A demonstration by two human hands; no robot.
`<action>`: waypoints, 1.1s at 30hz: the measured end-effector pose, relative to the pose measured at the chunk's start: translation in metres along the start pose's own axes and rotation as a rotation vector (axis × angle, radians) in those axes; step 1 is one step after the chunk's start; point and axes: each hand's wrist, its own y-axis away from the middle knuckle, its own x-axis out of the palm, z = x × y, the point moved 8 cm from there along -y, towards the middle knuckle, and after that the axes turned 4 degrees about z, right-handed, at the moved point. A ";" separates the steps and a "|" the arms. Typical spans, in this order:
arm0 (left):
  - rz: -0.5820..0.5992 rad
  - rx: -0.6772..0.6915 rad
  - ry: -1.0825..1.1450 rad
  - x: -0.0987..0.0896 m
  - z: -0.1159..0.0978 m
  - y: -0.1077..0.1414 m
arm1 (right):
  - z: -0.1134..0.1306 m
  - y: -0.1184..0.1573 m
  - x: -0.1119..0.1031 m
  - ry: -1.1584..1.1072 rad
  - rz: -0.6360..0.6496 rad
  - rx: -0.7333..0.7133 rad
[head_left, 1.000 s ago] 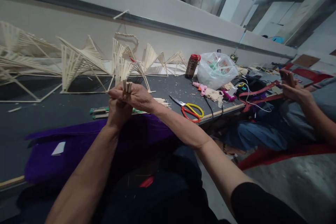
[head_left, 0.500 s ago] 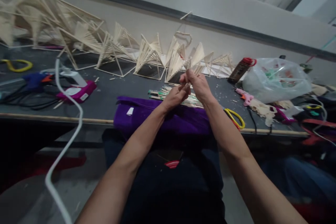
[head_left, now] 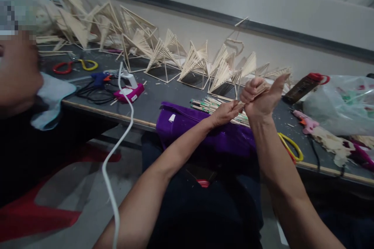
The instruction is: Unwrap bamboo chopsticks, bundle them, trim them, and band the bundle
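Right of centre in the frame, the right hand (head_left: 263, 104) closed its grip around thin wooden sticks (head_left: 261, 89) and the left hand (head_left: 224, 114) apparently pinched their lower ends, so uneven pressure could have splayed or spilled them onto the bench (head_left: 163, 92).

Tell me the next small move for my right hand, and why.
Probably fold the thumb of your right hand down onto the thin sticks. The fingers are curled around them, but the thumb points up, away from them, and your left hand is at their near end, so the thumb might steady the grip.
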 end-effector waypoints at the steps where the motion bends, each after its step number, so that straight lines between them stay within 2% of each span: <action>1: -0.008 0.006 -0.002 -0.001 -0.001 0.001 | 0.000 0.000 0.001 0.003 0.008 0.000; 7: -0.044 0.040 -0.049 -0.004 -0.007 0.004 | 0.001 -0.002 0.004 -0.010 0.005 -0.015; 13: 0.026 0.054 -0.006 0.002 -0.007 0.004 | 0.001 0.002 0.007 0.016 0.023 0.015; 16: 0.060 0.073 0.008 0.004 -0.009 0.003 | 0.010 0.007 0.009 0.054 0.028 -0.010; 18: 0.027 0.085 -0.016 0.002 -0.011 0.003 | 0.024 0.008 0.005 0.093 0.009 -0.058; 21: -0.097 0.063 -0.042 -0.010 -0.010 0.001 | 0.055 0.000 -0.014 0.155 -0.079 -0.176; 25: -0.269 0.010 -0.093 -0.027 -0.001 -0.002 | 0.098 -0.019 -0.057 0.183 -0.233 -0.368; 27: -0.304 -0.019 -0.103 -0.032 0.004 -0.002 | 0.111 -0.028 -0.077 0.212 -0.298 -0.421; 30: -0.300 -0.043 -0.131 -0.032 0.008 -0.003 | 0.114 -0.040 -0.096 0.267 -0.376 -0.437; 33: -0.283 -0.057 -0.169 -0.030 0.008 -0.003 | 0.094 -0.047 -0.109 0.307 -0.431 -0.402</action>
